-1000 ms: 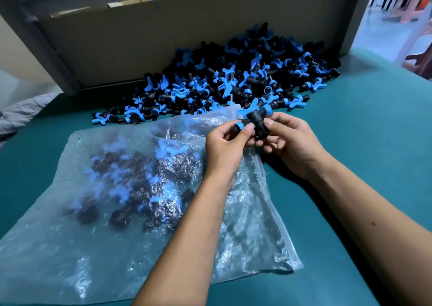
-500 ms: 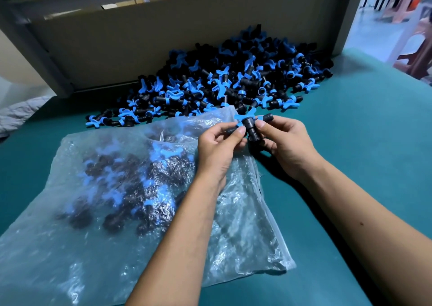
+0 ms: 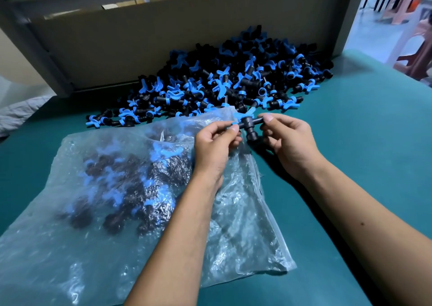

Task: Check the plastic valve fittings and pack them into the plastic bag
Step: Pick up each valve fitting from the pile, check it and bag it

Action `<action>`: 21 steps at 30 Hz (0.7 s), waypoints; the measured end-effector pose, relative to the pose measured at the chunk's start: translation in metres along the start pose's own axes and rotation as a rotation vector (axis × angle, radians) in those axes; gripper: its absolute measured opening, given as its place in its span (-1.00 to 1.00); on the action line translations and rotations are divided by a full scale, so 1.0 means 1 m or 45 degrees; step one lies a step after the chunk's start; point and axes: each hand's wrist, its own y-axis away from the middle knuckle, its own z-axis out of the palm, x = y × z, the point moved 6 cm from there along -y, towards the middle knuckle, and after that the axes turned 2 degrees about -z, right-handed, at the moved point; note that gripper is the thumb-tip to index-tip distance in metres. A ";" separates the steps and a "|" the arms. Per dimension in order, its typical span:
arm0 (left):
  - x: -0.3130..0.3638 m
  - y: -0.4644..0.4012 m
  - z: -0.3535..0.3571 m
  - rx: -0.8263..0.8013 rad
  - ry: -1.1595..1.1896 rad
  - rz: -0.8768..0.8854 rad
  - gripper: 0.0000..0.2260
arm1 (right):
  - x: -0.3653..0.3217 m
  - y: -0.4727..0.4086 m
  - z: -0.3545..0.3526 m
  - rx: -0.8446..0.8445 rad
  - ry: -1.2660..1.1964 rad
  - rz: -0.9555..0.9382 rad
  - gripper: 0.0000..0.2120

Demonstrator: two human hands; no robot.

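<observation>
Valve fitting now turned crosswise — in both hands' pinching grip — loose heap behind, bag beneath.

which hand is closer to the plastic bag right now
Left. The left hand is over the bag, at its mouth; the right hand is past its right edge, over the table.

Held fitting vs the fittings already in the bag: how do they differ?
The held fitting is lifted above the table, pinched between left hand and right hand; the bagged fittings lie heaped. Held shows sharp; bagged blur behind the plastic bag. Both are black with blue.
</observation>
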 end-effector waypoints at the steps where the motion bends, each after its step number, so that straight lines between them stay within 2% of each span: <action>1: -0.002 0.001 0.002 -0.019 -0.032 0.006 -0.92 | 0.001 0.002 0.004 -0.063 0.088 -0.016 -0.84; 5: -0.006 0.002 0.003 -0.027 -0.079 0.000 -0.93 | 0.000 0.004 0.009 -0.145 0.247 -0.041 -0.69; 7: -0.004 0.001 0.001 -0.013 -0.080 0.008 -0.91 | 0.000 0.003 0.007 -0.118 0.216 -0.025 -0.74; 10: 0.001 0.001 -0.004 0.057 -0.002 0.013 -0.94 | 0.000 0.001 -0.002 0.079 0.009 -0.002 -0.89; 13: 0.006 0.003 -0.003 0.083 0.018 0.039 -0.95 | -0.002 0.000 -0.007 0.176 -0.032 -0.034 -0.93; 16: 0.008 0.006 -0.002 0.201 0.050 0.110 -0.95 | -0.004 0.001 -0.005 0.170 0.175 -0.131 -0.82; 19: 0.009 0.008 -0.004 0.324 0.060 0.157 -0.93 | -0.006 0.007 0.010 -0.026 0.524 -0.241 -0.69; 21: 0.008 0.011 -0.001 0.331 0.054 0.165 -0.90 | -0.009 0.012 0.018 -0.108 0.733 -0.320 -0.63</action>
